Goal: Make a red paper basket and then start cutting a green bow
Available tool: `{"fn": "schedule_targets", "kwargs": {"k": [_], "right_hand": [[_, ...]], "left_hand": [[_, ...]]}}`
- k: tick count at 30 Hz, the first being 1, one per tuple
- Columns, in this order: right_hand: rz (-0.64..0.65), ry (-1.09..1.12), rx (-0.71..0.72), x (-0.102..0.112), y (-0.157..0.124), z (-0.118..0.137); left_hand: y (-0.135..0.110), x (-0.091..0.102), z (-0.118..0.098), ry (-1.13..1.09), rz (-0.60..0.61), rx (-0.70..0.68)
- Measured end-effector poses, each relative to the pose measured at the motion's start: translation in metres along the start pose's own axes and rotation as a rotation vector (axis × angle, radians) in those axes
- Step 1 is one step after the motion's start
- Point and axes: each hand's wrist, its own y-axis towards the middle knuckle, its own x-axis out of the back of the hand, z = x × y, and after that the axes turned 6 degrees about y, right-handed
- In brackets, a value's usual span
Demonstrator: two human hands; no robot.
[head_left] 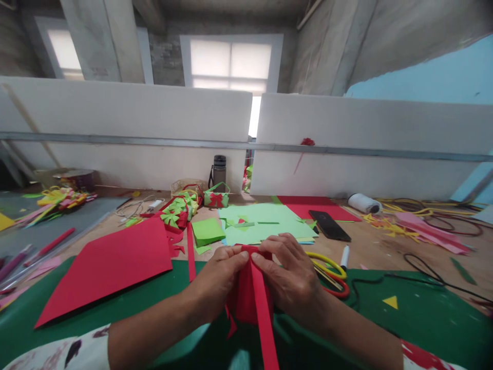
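Between my hands is a small red paper piece (243, 300), folded like a little box or basket, its exact shape partly hidden by my fingers. A long red paper strip (264, 321) runs from its top edge down toward me. My left hand (219, 272) pinches the top left of the red paper piece with thumb and fingers. My right hand (290, 272) presses its thumb on the strip's upper end, the fingers closed behind the top edge. Just beyond my right hand lie scissors with yellow and red handles (327, 264).
A large red sheet (115, 262) lies at left on the green mat (423, 303). Green sticky notes (208, 231), pale green sheets (269, 218), a black phone (329, 225) and a white marker (345, 257) lie ahead. Behind stand a small green basket (216, 198) and a bottle (219, 172).
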Motion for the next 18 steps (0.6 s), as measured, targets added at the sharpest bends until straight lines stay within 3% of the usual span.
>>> {"fn": "schedule_targets", "kwargs": {"k": [6, 13, 18], "right_hand": [[0.046, -0.072, 0.024, 0.0, -0.004, 0.002], [0.042, -0.126, -0.015, -0.001, -0.004, 0.01], [0.111, -0.157, -0.061, -0.003, -0.007, 0.013]], "left_hand": [[0.001, -0.002, 0.0, -0.08, -0.118, 0.03], [0.003, 0.004, 0.005, -0.039, -0.056, -0.001], [0.006, 0.012, 0.01, 0.026, -0.076, -0.042]]}}
